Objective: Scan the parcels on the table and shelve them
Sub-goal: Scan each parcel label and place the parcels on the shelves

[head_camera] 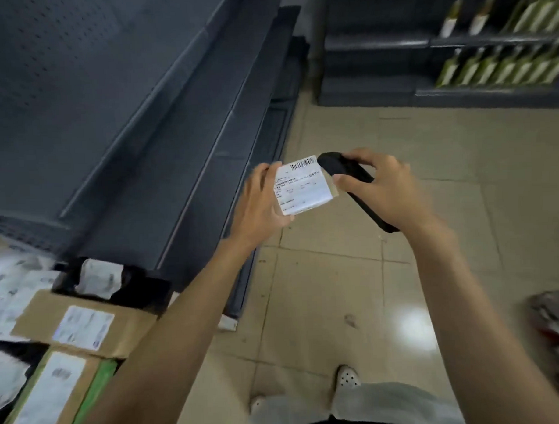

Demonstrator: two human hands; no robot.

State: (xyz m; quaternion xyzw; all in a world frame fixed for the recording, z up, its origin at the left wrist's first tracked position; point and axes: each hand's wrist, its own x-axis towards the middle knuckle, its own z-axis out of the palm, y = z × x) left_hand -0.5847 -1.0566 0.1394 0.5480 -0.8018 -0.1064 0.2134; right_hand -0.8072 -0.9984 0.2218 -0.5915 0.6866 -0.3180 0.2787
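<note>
A small parcel (302,187), its white label with the barcode at the far edge facing up, is held tilted in the left hand (259,206). The black scanner (349,174), gripped in the right hand (382,189), has its head just beside the barcode corner. More labelled parcels lie piled together: two brown boxes (85,323), a black bag (100,278) and white bags (14,284). The dark grey shelves (181,145) stand alongside.

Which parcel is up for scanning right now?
The small white-labelled parcel held in the left hand, beside the black scanner in the right hand; the cardboard boxes lie untouched at lower left.
</note>
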